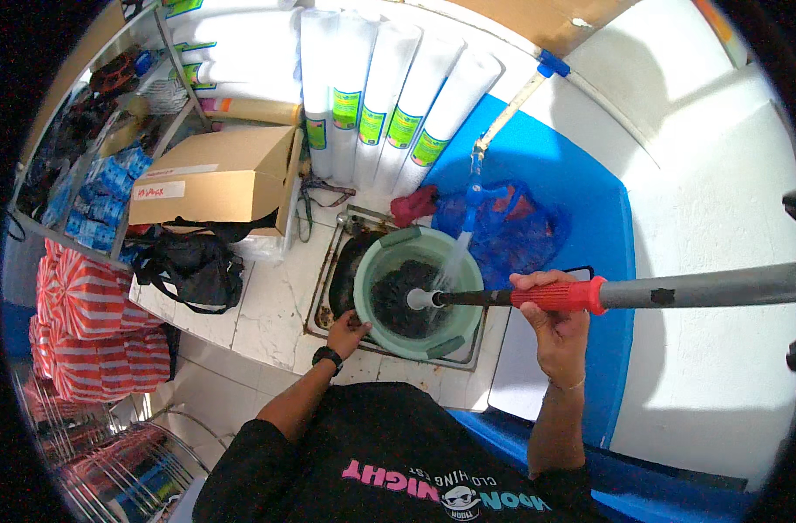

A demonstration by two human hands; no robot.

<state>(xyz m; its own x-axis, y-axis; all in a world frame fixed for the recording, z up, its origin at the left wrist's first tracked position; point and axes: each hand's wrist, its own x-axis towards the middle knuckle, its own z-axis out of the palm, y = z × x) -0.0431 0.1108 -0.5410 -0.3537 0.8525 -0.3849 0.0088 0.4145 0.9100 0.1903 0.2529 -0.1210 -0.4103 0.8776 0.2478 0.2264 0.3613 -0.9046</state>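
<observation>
A pale green basin (pixel 369 301) sits over a metal-edged sink (pixel 313 327), with water inside. My left hand (pixel 344 336) is closed at the basin's near-left rim, thumb and fingers bent over the edge. My right hand (pixel 555 336) wraps round the red grip of a mop (pixel 659 293) with a grey pole. The pole slants nearly level from the right, and its pale joint ends over the basin. Under that joint lies the dark, stringy mop head (pixel 398 301), wet and partly under water. A blue tap (pixel 474 196) pours a stream into the basin beside it.
Behind the tap lies a blue mesh bag (pixel 511 235), near a red cloth (pixel 413 207). White plastic-wrapped rolls (pixel 380 96) stand against the back wall. A cardboard box (pixel 215 179) and a black bag (pixel 193 270) occupy the left counter. Red-striped bundles (pixel 97 322) are stacked farther left.
</observation>
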